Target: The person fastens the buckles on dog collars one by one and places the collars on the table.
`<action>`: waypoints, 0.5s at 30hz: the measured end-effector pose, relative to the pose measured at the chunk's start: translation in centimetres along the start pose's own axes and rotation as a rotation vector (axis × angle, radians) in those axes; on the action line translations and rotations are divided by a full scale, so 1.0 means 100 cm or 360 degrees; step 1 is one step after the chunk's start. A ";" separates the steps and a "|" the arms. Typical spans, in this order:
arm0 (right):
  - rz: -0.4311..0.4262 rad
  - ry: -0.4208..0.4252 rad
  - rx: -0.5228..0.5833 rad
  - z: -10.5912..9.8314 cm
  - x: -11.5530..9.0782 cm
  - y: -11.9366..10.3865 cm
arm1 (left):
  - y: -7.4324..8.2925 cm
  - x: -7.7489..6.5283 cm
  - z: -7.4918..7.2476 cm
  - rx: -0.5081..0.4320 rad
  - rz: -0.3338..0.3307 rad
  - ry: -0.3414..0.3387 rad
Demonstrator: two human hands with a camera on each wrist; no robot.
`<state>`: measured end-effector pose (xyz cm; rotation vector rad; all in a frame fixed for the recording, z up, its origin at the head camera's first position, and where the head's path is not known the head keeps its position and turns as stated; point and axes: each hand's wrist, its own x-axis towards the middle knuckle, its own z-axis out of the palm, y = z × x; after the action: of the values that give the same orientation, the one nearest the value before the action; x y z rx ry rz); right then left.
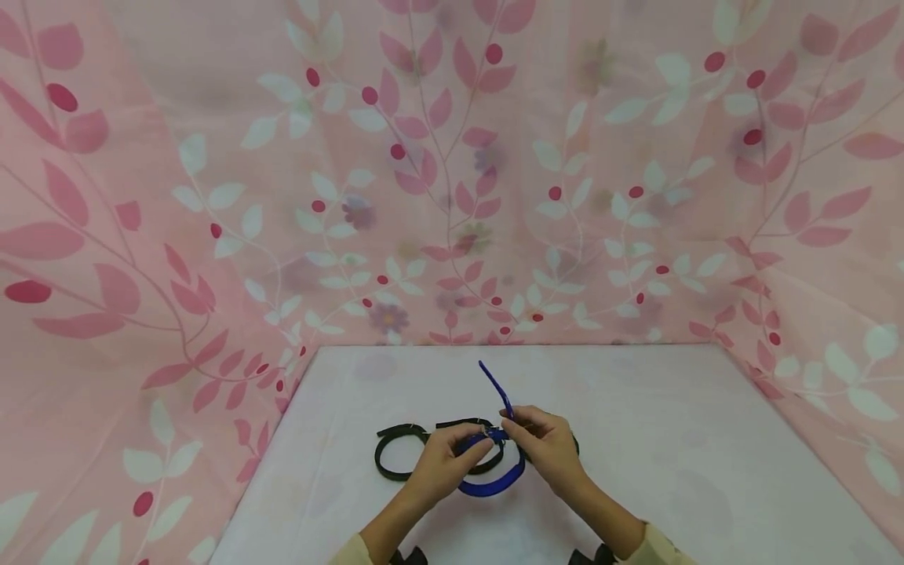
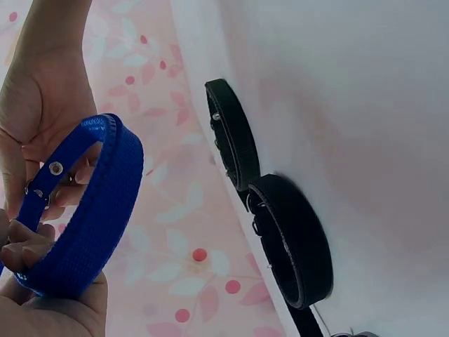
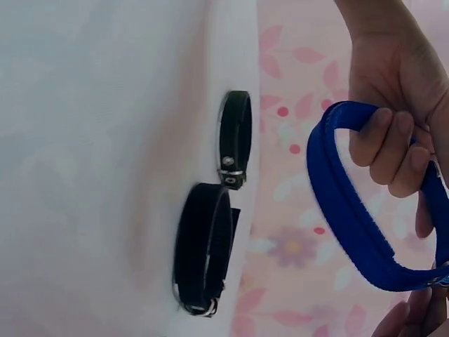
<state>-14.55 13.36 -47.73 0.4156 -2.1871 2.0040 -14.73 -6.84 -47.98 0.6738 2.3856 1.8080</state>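
Both hands hold a blue collar above the table, bent into a loop that hangs below the fingers. My left hand pinches it beside the metal buckle. My right hand grips the strap right of the buckle, and the strap's loose end sticks up past those fingers. A metal eyelet shows on the blue strap in the left wrist view. The fingers partly hide the buckle in every view.
Dark looped collars lie behind the hands: one at left, another partly covered by the left hand and blue loop. A dark edge shows beside the right hand. The white table meets a flowered pink curtain.
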 end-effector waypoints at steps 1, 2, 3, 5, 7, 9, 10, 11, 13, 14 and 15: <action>-0.0034 -0.0006 -0.0009 0.001 0.000 0.000 | 0.001 0.000 0.000 0.0018 0.0011 0.0014; -0.0076 -0.0026 -0.0017 0.001 0.001 0.000 | 0.001 0.000 0.000 0.0040 0.0022 0.0029; -0.0124 -0.0053 -0.0026 0.002 0.001 0.001 | 0.002 -0.001 0.001 0.0059 0.0035 0.0044; -0.0228 -0.0100 -0.0058 0.003 0.002 0.001 | 0.003 -0.001 0.001 0.0090 0.0072 0.0067; -0.0327 -0.0111 -0.0112 0.004 0.003 0.001 | 0.003 -0.001 0.002 0.0124 0.0118 0.0082; -0.0384 -0.0061 -0.0173 0.005 0.004 -0.001 | 0.003 0.000 0.003 0.0162 0.0166 0.0089; -0.0389 -0.0029 -0.0188 0.006 0.005 -0.002 | 0.002 0.001 0.003 0.0173 0.0181 0.0091; -0.0385 0.0000 -0.0202 0.006 0.005 -0.003 | 0.002 0.001 0.003 0.0181 0.0188 0.0091; -0.0347 0.0048 -0.0219 0.008 0.005 -0.004 | 0.001 0.000 0.003 0.0201 0.0196 0.0099; -0.0340 0.0062 -0.0228 0.008 0.005 -0.004 | 0.000 0.000 0.003 0.0203 0.0187 0.0100; -0.0335 0.0066 -0.0232 0.009 0.004 -0.004 | 0.000 -0.001 0.003 0.0206 0.0182 0.0101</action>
<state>-14.80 12.38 -47.33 0.5532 -2.1468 1.7178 -14.55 -6.64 -48.07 0.7930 2.5734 1.7529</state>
